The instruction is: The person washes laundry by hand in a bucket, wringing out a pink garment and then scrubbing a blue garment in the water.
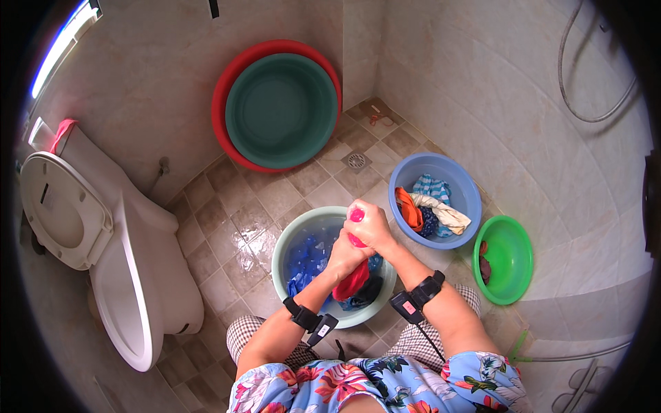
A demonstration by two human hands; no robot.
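Observation:
Over a pale green basin (279, 258) on the tiled floor, my left hand (347, 254) and my right hand (373, 227) are closed, one beside the other, around a twisted red cloth (352, 283). A bit of the cloth shows at the top of my right hand and between the hands; the rest hangs down into the basin. Blue cloth (304, 258) lies in water there, with dark cloth (369, 291) at the basin's right side. My forearms partly hide what lies beneath them.
To the right stand a blue basin (395, 206) with several wrung clothes (434, 206) and a green basin (516, 273) holding small dark cloth. A teal basin (281, 111) rests in a red one (219, 118) against the wall. A toilet (170, 279) is left; a floor drain (356, 160) lies ahead.

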